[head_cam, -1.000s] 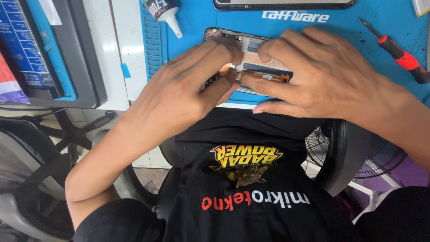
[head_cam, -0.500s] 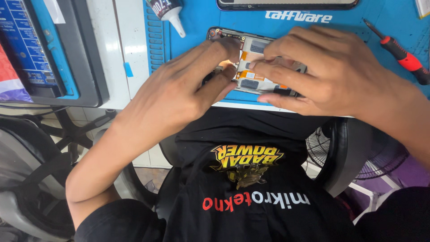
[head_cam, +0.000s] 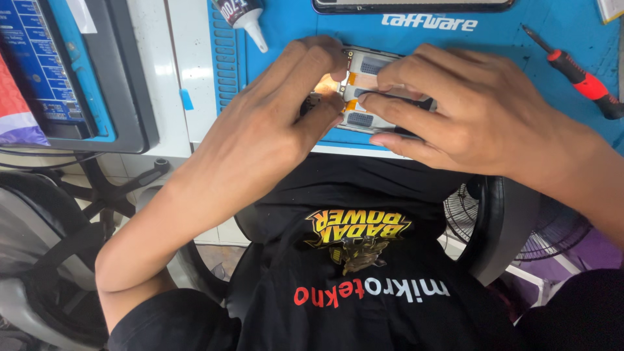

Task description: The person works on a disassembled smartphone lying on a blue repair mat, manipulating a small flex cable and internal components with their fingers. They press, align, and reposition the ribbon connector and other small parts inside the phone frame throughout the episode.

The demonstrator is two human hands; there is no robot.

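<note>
my left hand [head_cam: 273, 123] and right hand [head_cam: 468, 114] both pinch down on the opened phone [head_cam: 367, 91] on the blue mat [head_cam: 500, 45], fingers narrow; a red screwdriver [head_cam: 578, 78] lies nearby.

Two hands: left hand [head_cam: 273, 123] and right hand [head_cam: 468, 110], both on 1 opened phone [head_cam: 364, 91] w/ its insides showing. Also on the 1 blue mat [head_cam: 292, 26]: 1 red-handled screwdriver [head_cam: 578, 81], 1 glue tube [head_cam: 244, 16], and 1 dark flat device [head_cam: 413, 5] at the top edge, only partly in view. Off the mat: 1 grey tray [head_cam: 97, 84] at left, 1 fan [head_cam: 520, 227] down below at right, 1 chair [head_cam: 39, 260] at lower left.
</note>
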